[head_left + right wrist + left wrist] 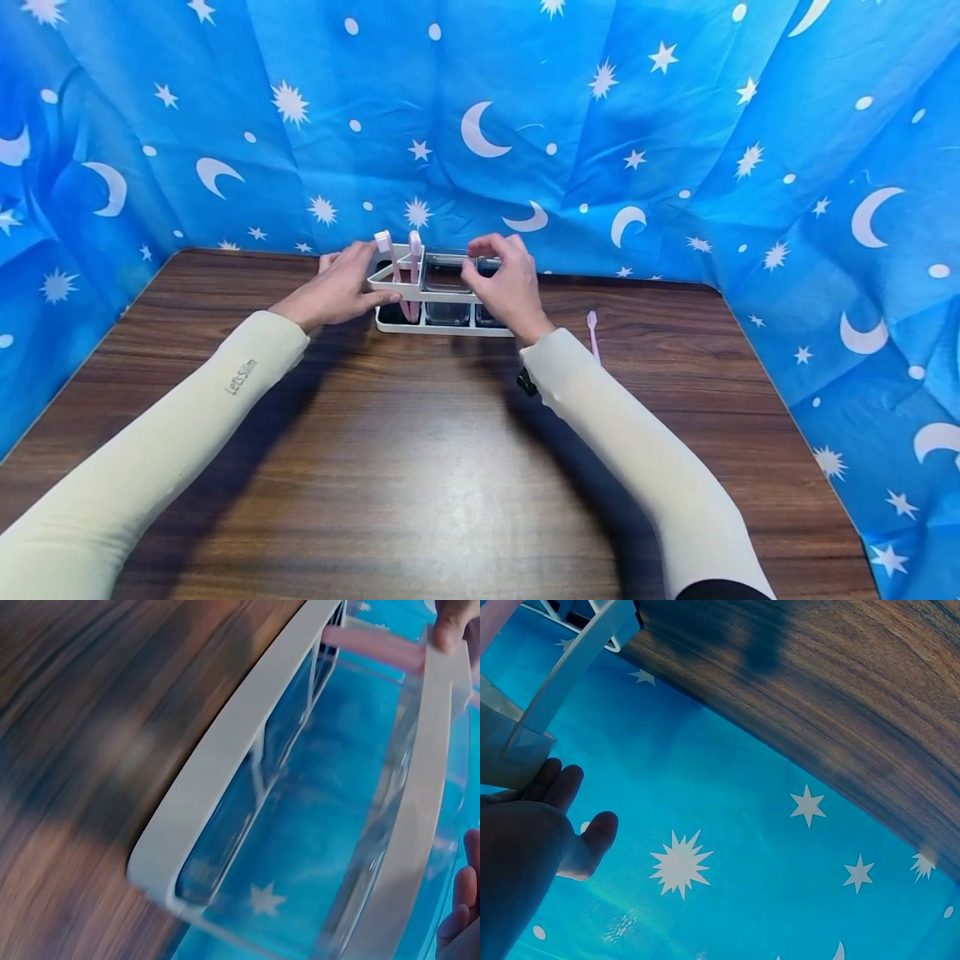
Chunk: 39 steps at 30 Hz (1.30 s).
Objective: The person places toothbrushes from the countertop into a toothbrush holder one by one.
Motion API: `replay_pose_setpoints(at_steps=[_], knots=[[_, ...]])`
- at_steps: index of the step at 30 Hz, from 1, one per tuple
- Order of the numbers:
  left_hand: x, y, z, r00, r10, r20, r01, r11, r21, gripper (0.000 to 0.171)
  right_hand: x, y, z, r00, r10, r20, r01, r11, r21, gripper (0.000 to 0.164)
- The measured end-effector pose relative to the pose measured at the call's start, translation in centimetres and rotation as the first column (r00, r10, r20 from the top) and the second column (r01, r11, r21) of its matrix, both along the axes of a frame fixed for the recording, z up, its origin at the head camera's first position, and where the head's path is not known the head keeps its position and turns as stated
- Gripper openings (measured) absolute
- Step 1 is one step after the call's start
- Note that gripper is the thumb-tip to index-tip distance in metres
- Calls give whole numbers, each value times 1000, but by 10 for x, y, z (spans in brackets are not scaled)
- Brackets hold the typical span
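A white two-tier toothbrush holder [450, 330] stands at the back of the table. Thumb on its upper front rail, my left hand [341, 287] grips the left end; its other fingers reach behind. Two pink toothbrushes [415, 258] with pale heads stand in the left compartments. A clear cup [447, 275] sits in the middle section, and another clear cup [489, 315] is partly hidden to its right. Over the right part hovers my right hand [510, 279], thumb and forefinger curved with a gap between. In the right wrist view, its fingers [465, 889] appear beside the upper rail.
Another pink toothbrush [592, 333] lies on the wooden table [450, 450], right of the holder and partly behind my right forearm. A blue cloth [390, 100] with stars and moons hangs close behind the holder and along both sides.
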<state>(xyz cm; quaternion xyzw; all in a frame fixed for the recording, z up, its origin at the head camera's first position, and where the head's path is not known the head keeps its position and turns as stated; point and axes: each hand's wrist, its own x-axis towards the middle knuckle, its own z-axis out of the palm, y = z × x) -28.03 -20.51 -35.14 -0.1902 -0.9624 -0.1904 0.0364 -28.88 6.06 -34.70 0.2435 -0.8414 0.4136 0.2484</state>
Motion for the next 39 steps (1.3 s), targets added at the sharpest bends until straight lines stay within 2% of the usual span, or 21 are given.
replay_pose_setpoints(at_steps=[15, 24, 29, 33, 36, 39], knots=[[0, 1, 3, 1000, -3, 31, 3, 1000, 14, 88, -5, 76, -7, 994, -105, -31, 106, 993, 41, 21], [-1, -1, 3, 1000, 0, 31, 0, 1000, 3, 89, -4, 115, -16, 983, -181, 14, 180, 981, 75, 22], [-1, -2, 2, 1000, -1, 27, 1, 1000, 5, 89, 1, 134, -27, 967, -234, 100, 221, 968, 122, 21], [-1, -2, 1, 1000, -2, 20, 2, 1000, 6, 87, 8, 146, -36, 934, -284, 217, 246, 951, 186, 21], [-1, -2, 0, 1000, -3, 18, 3, 1000, 4, 87, 12, 154, -41, 909, -305, 284, 242, 941, 237, 21], [-2, -1, 0, 1000, -5, 14, 5, 1000, 2, 86, 14, 160, -44, 900, -302, 314, 218, 937, 274, 21]])
